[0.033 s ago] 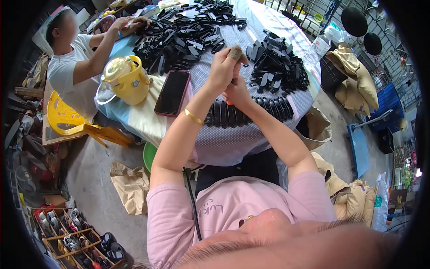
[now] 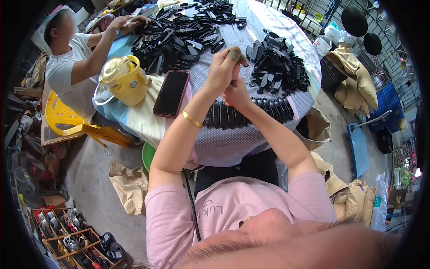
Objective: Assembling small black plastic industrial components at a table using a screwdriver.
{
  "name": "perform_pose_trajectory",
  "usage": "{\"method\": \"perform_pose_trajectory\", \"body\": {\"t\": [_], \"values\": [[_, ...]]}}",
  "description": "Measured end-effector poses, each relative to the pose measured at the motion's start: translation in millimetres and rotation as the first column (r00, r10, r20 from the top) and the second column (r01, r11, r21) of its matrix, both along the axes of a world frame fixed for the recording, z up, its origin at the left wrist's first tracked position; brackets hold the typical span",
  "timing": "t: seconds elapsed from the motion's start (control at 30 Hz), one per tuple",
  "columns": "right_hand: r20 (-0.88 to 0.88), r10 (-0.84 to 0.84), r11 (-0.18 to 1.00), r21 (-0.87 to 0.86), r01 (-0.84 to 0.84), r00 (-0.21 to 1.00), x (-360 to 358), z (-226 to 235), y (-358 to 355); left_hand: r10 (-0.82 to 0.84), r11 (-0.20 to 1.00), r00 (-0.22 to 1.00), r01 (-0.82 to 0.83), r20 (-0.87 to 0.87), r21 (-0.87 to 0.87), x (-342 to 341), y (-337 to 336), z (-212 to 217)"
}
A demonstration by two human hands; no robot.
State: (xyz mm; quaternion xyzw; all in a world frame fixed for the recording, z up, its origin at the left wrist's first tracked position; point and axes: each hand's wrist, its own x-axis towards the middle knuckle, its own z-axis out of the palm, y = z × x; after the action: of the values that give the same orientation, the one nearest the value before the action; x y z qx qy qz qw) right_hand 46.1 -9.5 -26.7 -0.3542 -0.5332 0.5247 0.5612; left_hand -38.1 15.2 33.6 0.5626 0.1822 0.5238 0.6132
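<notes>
My left hand [image 2: 221, 74] is closed above the table, a tan wrap around its thumb. A small dark tip, seemingly of a black plastic piece, shows past its fingers; the rest is hidden. Just below and touching it, my right hand [image 2: 236, 93] is closed too. An orange end [image 2: 229, 104] of something shows under that fist, its kind hidden. Beneath my right wrist, a curved row of black plastic pieces [image 2: 273, 109] lies side by side on the dotted cloth. Beyond my hands are a loose pile of similar pieces [image 2: 277, 62] and a larger heap [image 2: 179, 42].
A phone [image 2: 171, 93] and a yellow lidded jug [image 2: 127, 80] sit left of my forearm. Across the table, a person [image 2: 71, 62] reaches into the large heap. A yellow chair [image 2: 62, 116] stands at left; an open paper sack [image 2: 320, 130] is by the right table edge.
</notes>
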Motion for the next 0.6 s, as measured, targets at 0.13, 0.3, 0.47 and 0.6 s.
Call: {"method": "perform_pose_trajectory", "body": {"t": [0.13,0.3,0.47,0.6], "values": [[0.153,-0.128,0.976,0.196,0.097,0.98,-6.0,-1.9,-3.8,0.105,0.99,0.994,-0.102,-0.026,0.097,-10.9,-9.5,3.7],[0.028,-0.197,0.949,0.257,0.183,0.98,-14.2,-8.3,-0.1,0.051,0.998,0.998,-0.05,-0.032,0.048,-9.4,-9.4,4.6],[0.022,0.004,0.998,0.067,-0.006,1.0,-3.0,10.9,-5.5,0.019,0.995,0.993,-0.007,-0.12,0.103,-5.0,-11.0,17.9],[-0.06,0.073,0.997,0.018,-0.072,0.996,-9.4,1.9,7.0,0.021,0.999,0.996,-0.018,-0.091,0.043,-9.7,-3.9,14.2]]}}
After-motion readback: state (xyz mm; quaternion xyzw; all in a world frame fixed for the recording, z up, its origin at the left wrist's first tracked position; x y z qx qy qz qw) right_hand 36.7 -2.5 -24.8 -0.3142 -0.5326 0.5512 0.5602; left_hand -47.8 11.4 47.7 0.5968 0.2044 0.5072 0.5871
